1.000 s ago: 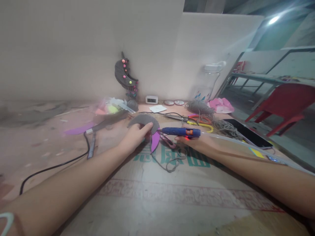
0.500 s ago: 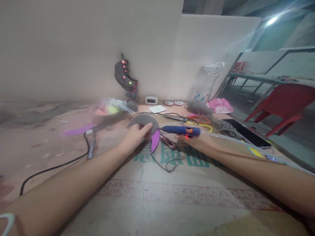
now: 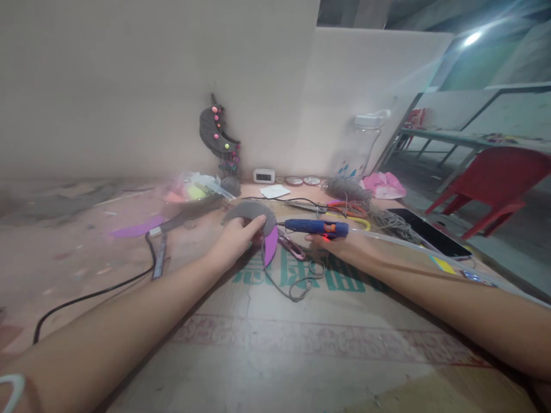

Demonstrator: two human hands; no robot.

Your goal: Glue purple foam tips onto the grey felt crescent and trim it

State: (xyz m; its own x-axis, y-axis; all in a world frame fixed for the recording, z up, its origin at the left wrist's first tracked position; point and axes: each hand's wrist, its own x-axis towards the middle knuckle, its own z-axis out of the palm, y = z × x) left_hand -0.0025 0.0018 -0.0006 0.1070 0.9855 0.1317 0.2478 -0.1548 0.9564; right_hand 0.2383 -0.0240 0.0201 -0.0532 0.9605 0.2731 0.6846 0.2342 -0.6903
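My left hand (image 3: 239,235) grips a crescent shape wrapped in grey yarn (image 3: 253,209), thumb on top. At the crescent's lower end a bare purple tip (image 3: 271,244) shows, and a loose grey yarn tail (image 3: 297,289) curls on the table below. Closed around the handle of a blue hot glue gun (image 3: 316,228) is my right hand (image 3: 325,241); a red light glows beneath the gun. Its nozzle points left, close to the crescent's right edge; whether they touch I cannot tell. A pink-handled tool (image 3: 293,248) lies between the hands.
A grey crescent with coloured balls (image 3: 215,129) hangs at the wall. Behind stand a small clock (image 3: 264,176) and a clear bottle (image 3: 359,143). At right lie a grey yarn ball (image 3: 348,189) and a phone (image 3: 430,232); at left, a purple crescent (image 3: 138,228) and black cable (image 3: 94,291).
The view has shifted very slightly. Both hands, the crescent and the glue gun stay in nearly the same places, with no other visible movement.
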